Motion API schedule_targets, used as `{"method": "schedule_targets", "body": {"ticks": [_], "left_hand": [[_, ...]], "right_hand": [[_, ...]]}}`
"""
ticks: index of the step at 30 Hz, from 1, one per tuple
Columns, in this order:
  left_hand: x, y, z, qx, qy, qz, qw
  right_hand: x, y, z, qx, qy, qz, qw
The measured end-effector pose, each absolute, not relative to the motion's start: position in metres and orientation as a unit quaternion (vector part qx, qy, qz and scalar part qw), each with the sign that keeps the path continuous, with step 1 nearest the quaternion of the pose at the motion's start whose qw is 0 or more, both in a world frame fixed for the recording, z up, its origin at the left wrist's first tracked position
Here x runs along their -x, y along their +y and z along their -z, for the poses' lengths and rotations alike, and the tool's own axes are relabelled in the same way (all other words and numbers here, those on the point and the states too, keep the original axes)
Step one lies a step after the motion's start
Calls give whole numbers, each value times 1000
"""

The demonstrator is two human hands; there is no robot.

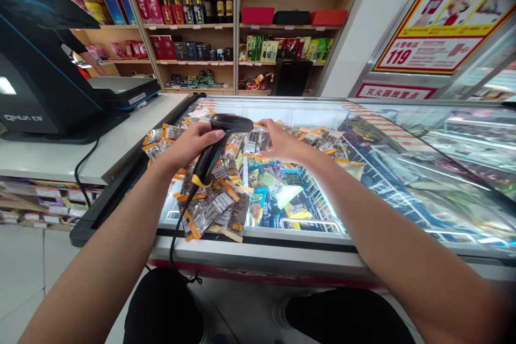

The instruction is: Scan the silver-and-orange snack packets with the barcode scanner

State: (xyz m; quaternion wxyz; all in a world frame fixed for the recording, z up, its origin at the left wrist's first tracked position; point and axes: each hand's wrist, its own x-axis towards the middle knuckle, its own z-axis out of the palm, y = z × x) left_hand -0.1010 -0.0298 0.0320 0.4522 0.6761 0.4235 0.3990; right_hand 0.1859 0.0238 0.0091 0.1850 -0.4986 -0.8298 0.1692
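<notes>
My left hand [191, 145] is wrapped round a black barcode scanner [231, 122], its thumb lying across the handle below the head. From the yellow-trimmed handle end a cable hangs down past the freezer's front edge. My right hand [282, 142] grips a small clear packet [253, 142] with a white label, just right of and below the scanner's head. Packets of dark food with orange edges [213, 207] lie heaped on the glass top of the chest freezer [282, 241], beneath and around the left hand. More such packets [320, 140] lie beyond my right wrist.
Through the freezer glass show wire baskets [322, 193] with colourful frozen bags [278, 188]. At left, a counter [52, 164] bears a black checkout machine [44, 75]. Shelves [181, 27] of bottles and boxes stand behind. Another person's arm [86, 56] shows behind the machine.
</notes>
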Motion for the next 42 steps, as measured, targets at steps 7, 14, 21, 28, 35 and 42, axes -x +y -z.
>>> {"method": "schedule_targets", "body": {"ticks": [7,14,21,28,35,42], "left_hand": [[100,-33,-36,-669,451,-435,401],[100,-33,-37,-674,460,-427,390],[99,-31,-37,-694,428,-424,394],[99,-33,-38,-698,426,-419,395],[101,-32,-36,-682,456,-430,377],[103,-30,-35,-703,458,-385,385]], "right_hand": [[-222,37,-23,668,-739,-26,77],[-198,24,-24,627,-756,91,161],[-116,-6,7,528,-773,-258,240],[-124,6,13,521,-706,-390,279],[-157,24,-4,554,-616,-423,367],[-158,17,-11,558,-613,-424,365]]}}
